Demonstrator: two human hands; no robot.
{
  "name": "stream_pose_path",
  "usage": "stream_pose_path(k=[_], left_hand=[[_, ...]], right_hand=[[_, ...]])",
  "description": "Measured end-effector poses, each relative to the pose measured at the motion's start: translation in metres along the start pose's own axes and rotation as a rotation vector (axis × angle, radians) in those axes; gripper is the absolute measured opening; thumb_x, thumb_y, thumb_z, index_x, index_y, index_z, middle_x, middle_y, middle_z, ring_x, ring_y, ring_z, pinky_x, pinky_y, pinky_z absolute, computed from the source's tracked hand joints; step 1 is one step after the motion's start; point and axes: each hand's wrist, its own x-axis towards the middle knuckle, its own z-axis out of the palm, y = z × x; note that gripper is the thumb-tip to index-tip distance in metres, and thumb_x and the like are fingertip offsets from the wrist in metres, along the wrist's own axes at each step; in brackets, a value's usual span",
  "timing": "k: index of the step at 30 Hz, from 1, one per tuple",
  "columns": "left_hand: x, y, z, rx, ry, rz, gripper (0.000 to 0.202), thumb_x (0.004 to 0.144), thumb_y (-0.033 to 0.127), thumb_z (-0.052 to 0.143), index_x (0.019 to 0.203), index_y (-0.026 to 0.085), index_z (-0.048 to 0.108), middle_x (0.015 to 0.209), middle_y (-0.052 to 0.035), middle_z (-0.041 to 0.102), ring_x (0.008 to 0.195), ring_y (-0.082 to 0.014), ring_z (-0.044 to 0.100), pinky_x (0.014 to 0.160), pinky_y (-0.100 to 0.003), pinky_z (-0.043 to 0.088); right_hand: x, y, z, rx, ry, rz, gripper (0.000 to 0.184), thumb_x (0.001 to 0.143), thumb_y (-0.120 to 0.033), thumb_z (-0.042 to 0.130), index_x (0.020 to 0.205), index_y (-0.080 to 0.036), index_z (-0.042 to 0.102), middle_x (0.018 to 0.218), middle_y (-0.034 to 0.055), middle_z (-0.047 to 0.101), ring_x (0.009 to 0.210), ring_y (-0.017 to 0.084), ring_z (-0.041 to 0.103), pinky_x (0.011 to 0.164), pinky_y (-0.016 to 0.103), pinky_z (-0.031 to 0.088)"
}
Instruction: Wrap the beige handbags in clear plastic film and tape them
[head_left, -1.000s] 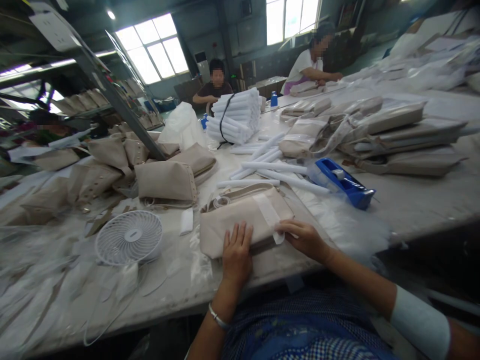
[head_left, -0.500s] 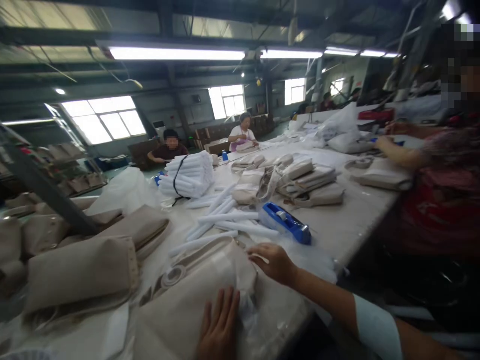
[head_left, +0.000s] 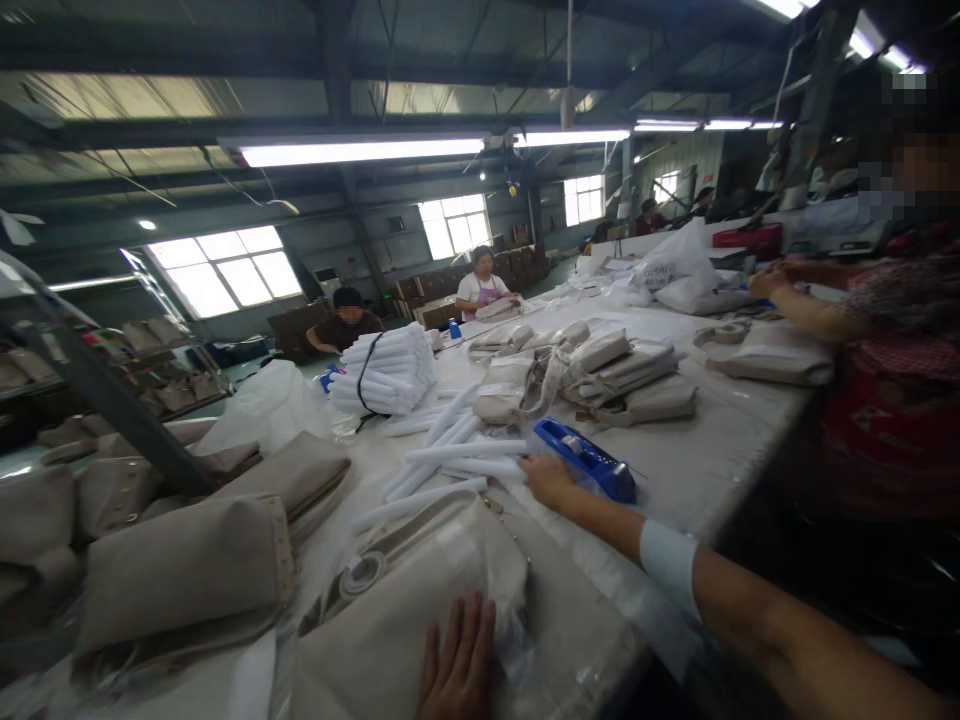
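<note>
My left hand [head_left: 459, 665] lies flat, fingers stretched, on a beige handbag [head_left: 382, 620] in front of me. The bag is on its side, with a rolled strap [head_left: 361, 573] and a small metal clasp near its top edge. Farther out, my right hand [head_left: 549, 482] has its fingers bunched and turned down at the ends of white tubes [head_left: 466, 453]. Whatever those fingertips grip, if anything, is hidden. Just beyond that hand sits a blue tape dispenser [head_left: 586, 460] on clear plastic.
More beige bags [head_left: 184, 560] are piled at left, and others [head_left: 626, 375] lie farther along the table. A strapped bundle of white tubes [head_left: 390, 368] stands behind the loose ones. Co-workers sit across the table; another person's arm [head_left: 810, 300] is at right.
My right hand has left the bag's top edge and moved forward to the tube ends beside the tape dispenser. My left hand stays on the bag. The view has tilted up slightly.
</note>
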Motion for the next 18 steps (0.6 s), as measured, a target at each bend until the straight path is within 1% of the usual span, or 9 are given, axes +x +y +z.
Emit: stream_pose_path(k=[2,5,7,9,11,13,15,18], left_hand=[[0.001,0.000,-0.004,0.001,-0.033,0.000,0.084,0.078,-0.002,0.038,0.156,0.029,0.023,0.141,0.0001,0.059,0.134,-0.0170,0.052,0.118,-0.036,0.034],[0.004,0.001,-0.008,-0.006,-0.072,-0.008,0.086,0.077,-0.002,0.039,0.156,0.027,0.022,0.144,-0.0012,0.056,0.135,-0.0182,0.050,0.119,-0.038,0.034],[0.004,0.002,-0.009,-0.001,-0.081,-0.014,0.086,0.077,-0.003,0.038,0.156,0.027,0.023,0.145,-0.0015,0.055,0.137,-0.0186,0.049,0.118,-0.039,0.034],[0.005,0.002,-0.010,0.008,-0.095,-0.014,0.086,0.077,-0.004,0.037,0.156,0.027,0.023,0.147,-0.0013,0.053,0.138,-0.0186,0.047,0.118,-0.040,0.035],[0.006,0.001,-0.011,0.013,-0.128,-0.007,0.085,0.077,-0.006,0.036,0.155,0.026,0.026,0.150,-0.0009,0.049,0.139,-0.0186,0.046,0.116,-0.040,0.037],[0.009,-0.002,-0.014,0.016,-0.166,0.003,0.084,0.077,-0.008,0.036,0.154,0.027,0.031,0.151,0.0004,0.048,0.139,-0.0183,0.046,0.114,-0.039,0.040],[0.013,-0.008,-0.019,0.014,-0.199,0.032,0.082,0.079,-0.008,0.038,0.152,0.028,0.035,0.150,0.0016,0.049,0.137,-0.0179,0.049,0.110,-0.036,0.045],[0.025,-0.018,-0.028,-0.021,-0.255,0.112,0.081,0.079,-0.008,0.041,0.151,0.029,0.038,0.148,0.0025,0.051,0.131,-0.0167,0.055,0.101,-0.029,0.052]], right_hand=[[-0.006,0.001,-0.007,0.037,0.037,-0.004,0.036,0.090,-0.015,0.061,0.126,-0.016,0.063,0.114,0.0154,0.071,0.107,0.029,0.065,0.093,0.038,0.050],[-0.025,0.007,-0.015,0.123,0.101,-0.024,0.043,0.093,-0.017,0.055,0.136,-0.017,0.057,0.127,0.0147,0.066,0.118,0.026,0.062,0.102,0.039,0.048],[-0.043,0.017,-0.018,0.273,0.140,-0.061,0.043,0.093,-0.019,0.055,0.136,-0.019,0.058,0.132,0.0128,0.065,0.120,0.025,0.062,0.105,0.040,0.048],[-0.065,0.032,-0.022,0.452,0.150,-0.103,0.041,0.091,-0.023,0.058,0.131,-0.019,0.062,0.130,0.0118,0.067,0.119,0.027,0.063,0.104,0.042,0.049],[-0.088,0.048,-0.028,0.577,0.109,-0.145,0.039,0.089,-0.027,0.062,0.127,-0.020,0.066,0.125,0.0106,0.069,0.116,0.029,0.065,0.102,0.043,0.050],[-0.112,0.063,-0.034,0.644,0.045,-0.190,0.037,0.086,-0.029,0.067,0.123,-0.024,0.069,0.119,0.0073,0.072,0.112,0.028,0.068,0.100,0.041,0.052],[-0.135,0.075,-0.041,0.670,-0.007,-0.240,0.033,0.083,-0.028,0.071,0.116,-0.029,0.073,0.112,0.0036,0.075,0.105,0.026,0.070,0.096,0.037,0.054],[-0.163,0.084,-0.046,0.635,-0.019,-0.332,0.028,0.082,-0.026,0.073,0.109,-0.033,0.076,0.110,0.0039,0.074,0.104,0.024,0.070,0.092,0.034,0.056]])
